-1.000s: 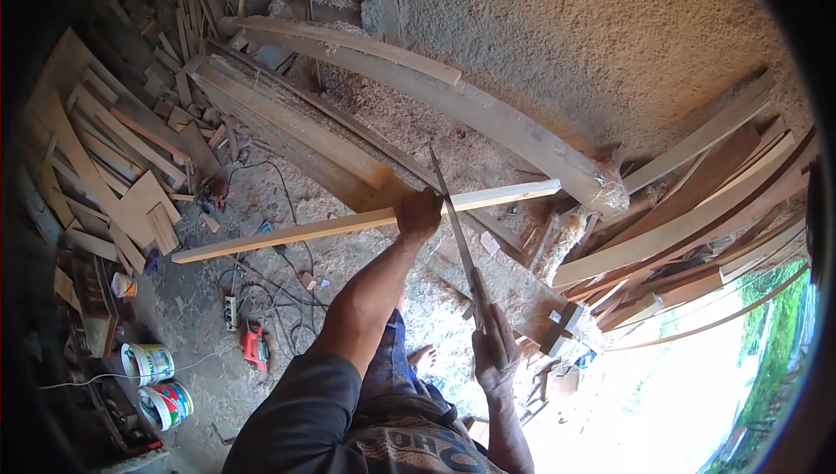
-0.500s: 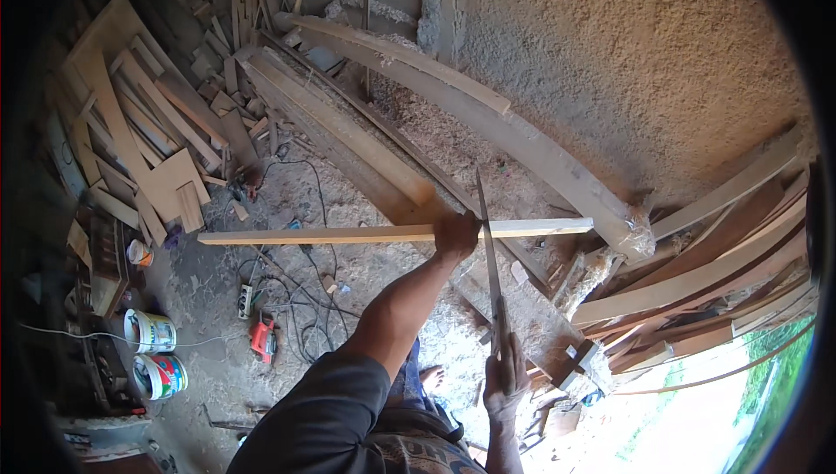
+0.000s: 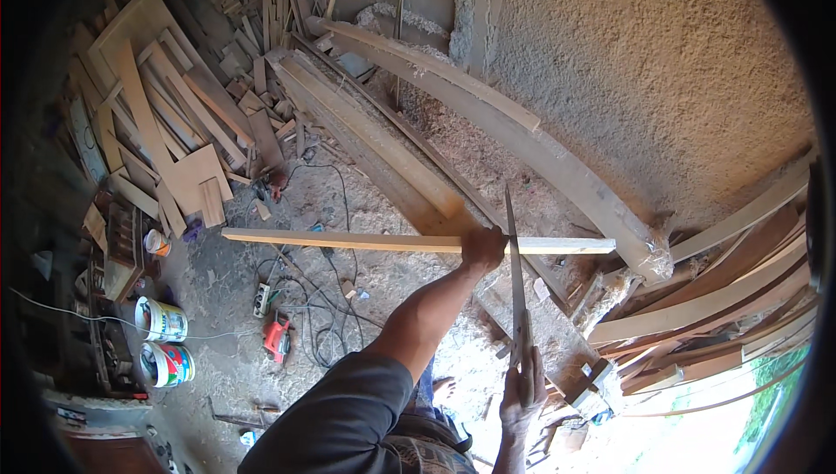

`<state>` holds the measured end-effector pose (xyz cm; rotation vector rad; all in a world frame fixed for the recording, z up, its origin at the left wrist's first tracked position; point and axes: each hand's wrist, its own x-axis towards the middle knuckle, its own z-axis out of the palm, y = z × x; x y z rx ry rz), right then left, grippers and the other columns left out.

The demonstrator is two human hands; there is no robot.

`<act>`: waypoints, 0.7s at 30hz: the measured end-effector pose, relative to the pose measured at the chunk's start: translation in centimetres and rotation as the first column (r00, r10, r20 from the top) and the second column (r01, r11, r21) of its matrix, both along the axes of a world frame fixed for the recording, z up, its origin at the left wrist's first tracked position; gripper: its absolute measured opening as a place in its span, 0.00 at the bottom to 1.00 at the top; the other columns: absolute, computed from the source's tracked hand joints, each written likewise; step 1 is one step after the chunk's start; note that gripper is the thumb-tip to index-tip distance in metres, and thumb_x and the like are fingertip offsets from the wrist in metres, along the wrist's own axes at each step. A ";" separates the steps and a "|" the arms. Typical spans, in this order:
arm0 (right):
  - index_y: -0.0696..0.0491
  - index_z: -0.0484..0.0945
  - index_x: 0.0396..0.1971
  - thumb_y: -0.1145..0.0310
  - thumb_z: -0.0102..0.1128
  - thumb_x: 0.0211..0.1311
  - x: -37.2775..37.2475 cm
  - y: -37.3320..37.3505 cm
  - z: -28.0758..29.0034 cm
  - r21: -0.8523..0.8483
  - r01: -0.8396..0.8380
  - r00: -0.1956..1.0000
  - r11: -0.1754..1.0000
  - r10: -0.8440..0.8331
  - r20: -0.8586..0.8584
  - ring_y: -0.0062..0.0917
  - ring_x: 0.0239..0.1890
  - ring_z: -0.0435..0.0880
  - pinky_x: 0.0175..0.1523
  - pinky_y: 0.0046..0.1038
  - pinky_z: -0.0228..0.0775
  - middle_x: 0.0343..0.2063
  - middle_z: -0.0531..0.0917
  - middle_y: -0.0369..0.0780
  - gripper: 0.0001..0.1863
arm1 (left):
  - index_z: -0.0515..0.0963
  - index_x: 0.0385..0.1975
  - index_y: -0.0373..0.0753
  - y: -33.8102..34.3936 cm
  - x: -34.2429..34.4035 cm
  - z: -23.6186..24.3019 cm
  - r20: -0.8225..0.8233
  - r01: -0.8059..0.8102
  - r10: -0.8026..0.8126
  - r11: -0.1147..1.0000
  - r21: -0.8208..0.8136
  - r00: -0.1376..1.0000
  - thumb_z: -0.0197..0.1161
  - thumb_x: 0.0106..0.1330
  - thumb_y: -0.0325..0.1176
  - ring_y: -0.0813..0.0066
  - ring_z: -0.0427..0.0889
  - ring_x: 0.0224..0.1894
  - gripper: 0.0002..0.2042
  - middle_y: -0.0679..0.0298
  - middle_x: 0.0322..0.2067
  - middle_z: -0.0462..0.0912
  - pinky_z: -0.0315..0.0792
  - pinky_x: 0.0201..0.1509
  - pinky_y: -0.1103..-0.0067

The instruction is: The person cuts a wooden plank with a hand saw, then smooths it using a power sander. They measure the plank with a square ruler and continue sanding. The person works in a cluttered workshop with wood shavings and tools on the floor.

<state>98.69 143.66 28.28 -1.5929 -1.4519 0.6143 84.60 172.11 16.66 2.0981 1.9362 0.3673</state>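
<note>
My left hand (image 3: 481, 247) grips a long pale wooden batten (image 3: 366, 240) that lies crosswise over a long plank bench. A long, narrow saw blade (image 3: 514, 239) crosses the batten just right of that hand, pointing away from me. My right hand (image 3: 522, 396), lower down and nearer my body, is closed on the saw's handle, which the fingers mostly hide.
Offcut boards (image 3: 165, 134) pile at the left. A curved beam (image 3: 557, 169) runs along the rough wall (image 3: 636, 64); long boards (image 3: 697, 308) stack at the right. A red power tool (image 3: 277, 339), cords, a power strip (image 3: 261, 300) and buckets (image 3: 161, 320) lie on the dusty floor.
The view has shifted, so the scene sits further right. The batten looks more level and the saw more upright across it, with both my hands keeping their grips.
</note>
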 end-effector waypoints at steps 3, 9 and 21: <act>0.59 0.75 0.60 0.78 0.59 0.60 0.3 -0.1 0.8 -0.134 0.023 0.999 0.991 -0.027 -0.029 0.46 0.54 0.83 0.54 0.35 0.77 0.59 0.77 0.54 0.25 | 0.81 0.31 0.41 0.2 1.1 -0.9 0.002 -0.032 0.032 0.998 0.056 0.999 0.56 0.70 0.45 0.52 0.86 0.32 0.15 0.56 0.25 0.85 0.76 0.37 0.55; 0.58 0.78 0.57 0.80 0.63 0.59 0.2 0.6 1.1 0.112 -0.027 0.983 0.993 0.006 0.185 0.43 0.50 0.86 0.49 0.33 0.80 0.56 0.80 0.52 0.24 | 0.83 0.34 0.45 0.5 -0.5 -2.8 -0.140 0.190 -0.174 0.975 0.113 0.975 0.54 0.69 0.37 0.56 0.85 0.34 0.10 0.59 0.31 0.81 0.76 0.33 0.58; 0.61 0.77 0.56 0.79 0.66 0.59 0.2 -4.7 2.8 -0.057 0.067 0.997 0.996 -0.065 0.042 0.43 0.51 0.86 0.52 0.32 0.80 0.54 0.81 0.54 0.23 | 0.82 0.35 0.44 0.8 -0.4 -4.5 -0.147 0.183 -0.164 0.975 0.127 0.976 0.54 0.67 0.34 0.55 0.85 0.35 0.09 0.58 0.32 0.81 0.78 0.34 0.57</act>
